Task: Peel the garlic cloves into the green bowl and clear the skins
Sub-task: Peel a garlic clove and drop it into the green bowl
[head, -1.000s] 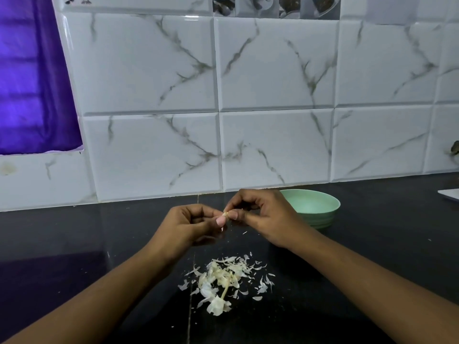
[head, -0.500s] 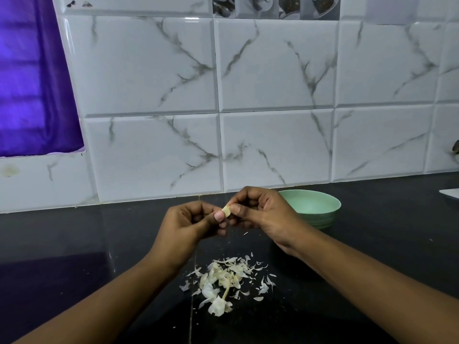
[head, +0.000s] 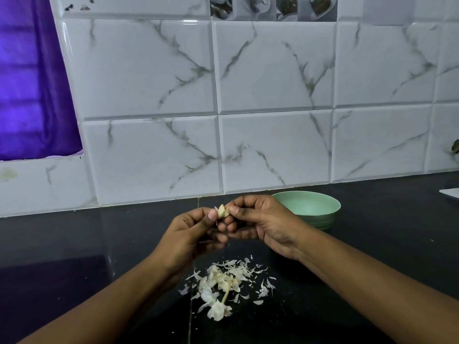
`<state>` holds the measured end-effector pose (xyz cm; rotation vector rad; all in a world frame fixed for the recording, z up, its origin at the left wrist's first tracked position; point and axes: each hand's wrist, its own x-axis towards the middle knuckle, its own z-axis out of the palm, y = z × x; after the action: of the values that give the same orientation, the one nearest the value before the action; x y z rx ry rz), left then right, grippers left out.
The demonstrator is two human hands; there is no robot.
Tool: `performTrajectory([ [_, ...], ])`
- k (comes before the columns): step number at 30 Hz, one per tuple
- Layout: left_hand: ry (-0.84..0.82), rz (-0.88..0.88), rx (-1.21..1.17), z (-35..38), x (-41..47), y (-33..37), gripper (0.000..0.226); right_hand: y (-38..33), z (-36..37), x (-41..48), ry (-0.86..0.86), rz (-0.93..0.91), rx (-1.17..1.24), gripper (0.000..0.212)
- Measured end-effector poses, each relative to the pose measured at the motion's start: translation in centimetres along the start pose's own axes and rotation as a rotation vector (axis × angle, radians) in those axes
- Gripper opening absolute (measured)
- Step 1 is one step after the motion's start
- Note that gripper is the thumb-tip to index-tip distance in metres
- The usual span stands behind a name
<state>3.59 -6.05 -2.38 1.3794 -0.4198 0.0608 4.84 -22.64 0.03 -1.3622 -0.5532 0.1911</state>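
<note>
The person is holding both hands up over a black countertop (head: 69, 244), close to the tiled wall (head: 273, 83), and the two hands are meeting at their fingertips. The left hand (head: 188, 234) is curling its fingers inward and pressing its thumb against the left side of a small pale garlic clove (head: 222, 211). The right hand (head: 263, 219) is pinching the same clove from the other side with thumb and forefinger, while its remaining fingers are folding underneath and touching those of the left hand. The clove is sitting upright between the two thumbs, with a thin flap of skin standing away from its top. It is hanging above the counter, to the left of the green bowl (head: 325, 219) and apart from it. The bowl is standing on the counter just behind the right hand, near the foot of the wall; whether anything is lying inside it cannot be told from this angle. Nearer the person, between the two forearms, a loose pile of garlic skins (head: 223, 284) is lying on the counter, with a pale stalk and larger white pieces at its near end and small flakes scattering round its right side. A purple curtain (head: 32, 83) is hanging at the far left, and the corner of a flat white object (head: 450, 193) is showing at the right edge.
</note>
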Motion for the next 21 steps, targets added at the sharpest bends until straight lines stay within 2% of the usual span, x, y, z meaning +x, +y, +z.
performTrajectory([
  [4,-0.013,-0.045,-0.028,0.38,0.02,-0.21,0.027,0.07,-0.06,0.02,0.01,0.005,-0.015,0.006],
  [10,0.015,-0.089,-0.027,0.38,0.09,-0.38,0.038,0.31,0.03,0.09,0.066,-0.071,-0.17,0.005],
  [21,0.052,-0.14,0.168,0.5,-0.02,-0.05,0.062,0.44,-0.15,0.17,0.142,-0.078,-0.355,0.007],
])
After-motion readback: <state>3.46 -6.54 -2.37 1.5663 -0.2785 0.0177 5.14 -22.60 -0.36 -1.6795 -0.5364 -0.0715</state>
